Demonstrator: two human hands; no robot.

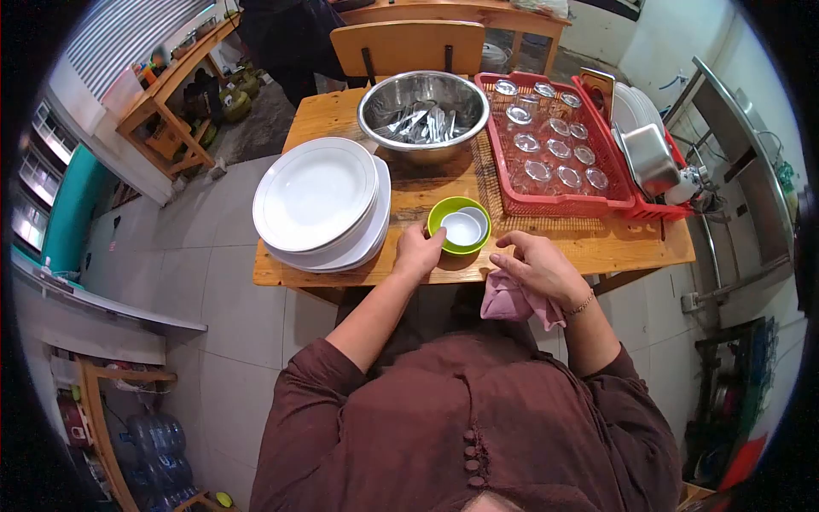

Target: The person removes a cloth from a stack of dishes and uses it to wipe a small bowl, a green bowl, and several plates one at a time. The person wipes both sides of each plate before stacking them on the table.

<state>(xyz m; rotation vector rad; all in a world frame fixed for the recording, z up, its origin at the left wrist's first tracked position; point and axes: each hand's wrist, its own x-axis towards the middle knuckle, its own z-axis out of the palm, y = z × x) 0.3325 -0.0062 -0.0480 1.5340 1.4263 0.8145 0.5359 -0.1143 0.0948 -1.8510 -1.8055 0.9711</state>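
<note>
My left hand (418, 253) is at the near-left side of a lime-green bowl (436, 219), thumb over its rim and fingers against the outside. Small white bowls (461, 229) sit inside the green one. To the right, my right hand (543, 266) holds a pink cloth (505, 297) under its palm, the thumb and forefinger reaching toward the green bowl without touching it. The cloth hangs at the table's front edge. Left of the bowls stands a stack of white plates (316, 194), a round plate on top.
A steel basin (424, 113) of cutlery stands at the back of the wooden table (409, 183). Upturned glasses fill a red basket (559, 205) at the right. Beside it, a second red rack (664, 208) holds plates and metal pans. A chair (408, 49) stands behind.
</note>
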